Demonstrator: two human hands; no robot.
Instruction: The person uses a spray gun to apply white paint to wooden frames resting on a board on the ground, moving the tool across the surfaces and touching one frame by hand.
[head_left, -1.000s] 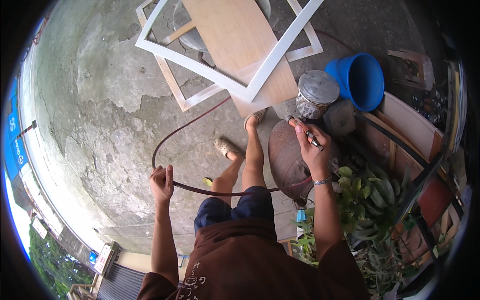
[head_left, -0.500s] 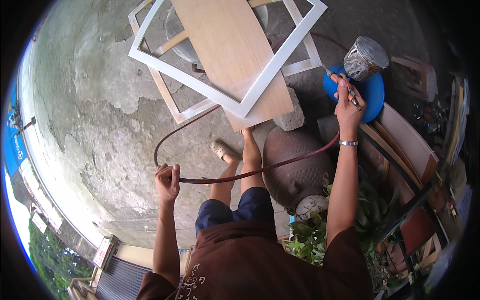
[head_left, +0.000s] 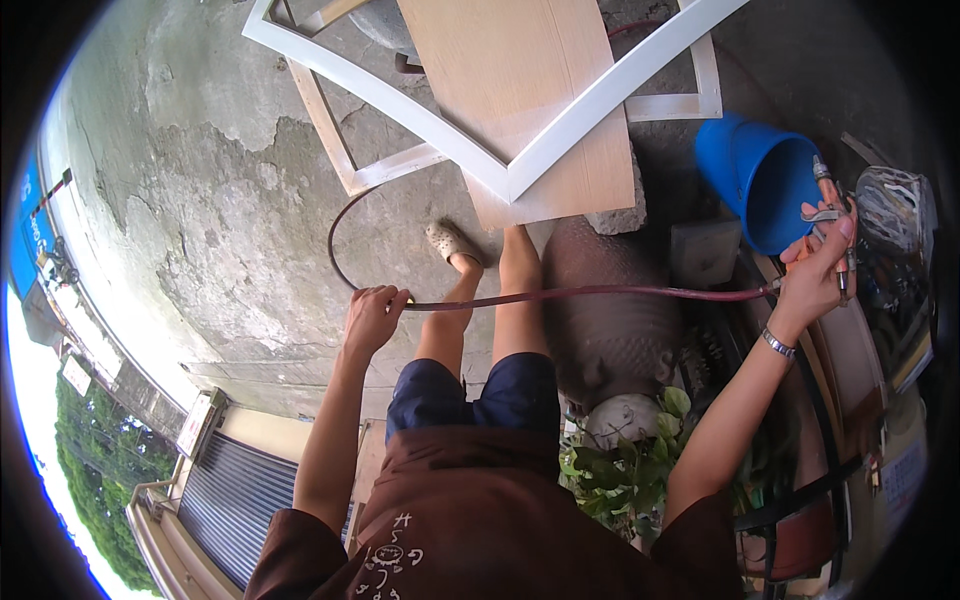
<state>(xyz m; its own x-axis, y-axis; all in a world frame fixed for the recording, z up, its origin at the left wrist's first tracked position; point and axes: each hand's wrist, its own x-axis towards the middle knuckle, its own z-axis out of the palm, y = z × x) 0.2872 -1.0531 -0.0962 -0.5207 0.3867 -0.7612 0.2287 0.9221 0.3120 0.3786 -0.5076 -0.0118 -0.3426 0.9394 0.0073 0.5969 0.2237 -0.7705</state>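
In my right hand, over at the right, is a spray gun, its metal nozzle facing away from me. A paint-smeared can shows beside the gun; I cannot tell whether the two are joined. A dark red hose runs from the gun across my legs to my left hand, whose fingers are closed around it. Past that hand the hose curves toward the frames. Farther off, a white frame lies with its corner over a light wooden board. Neither hand touches them.
A blue bucket stands near my right hand. Beneath the board's near end is a concrete block. A large brown patterned pot and leafy plants are close on my right, beside leaning boards. Another frame lies under the white one.
My right hand has swung right and nearer with the spray gun, and the can has shifted the same way. The hose is straighter. My left hand has moved slightly right and away from me.
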